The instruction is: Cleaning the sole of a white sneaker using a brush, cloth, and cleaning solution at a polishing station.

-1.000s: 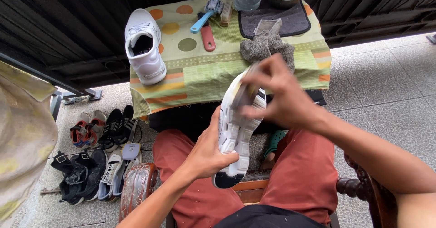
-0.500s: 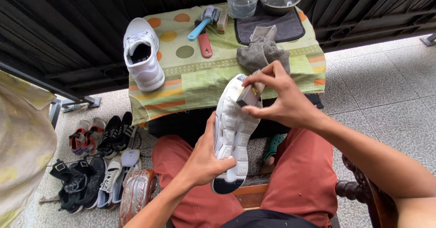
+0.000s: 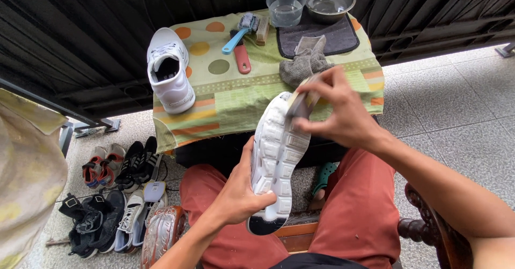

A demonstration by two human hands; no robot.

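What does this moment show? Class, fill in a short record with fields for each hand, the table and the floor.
Left hand: grips the heel end of a white sneaker, sole turned up.
Right hand: presses a small brush against the sole near the toe.
Table: second white sneaker, blue-handled brush, red-handled brush, grey cloth, clear bowl, metal bowl.
Floor: pile of shoes at the left.

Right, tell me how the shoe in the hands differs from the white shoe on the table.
The held shoe is turned sole-up, gripped by the left hand, while the right hand presses a small brush to its sole. The shoe on the table stands upright, its opening showing, untouched. Both are white sneakers.
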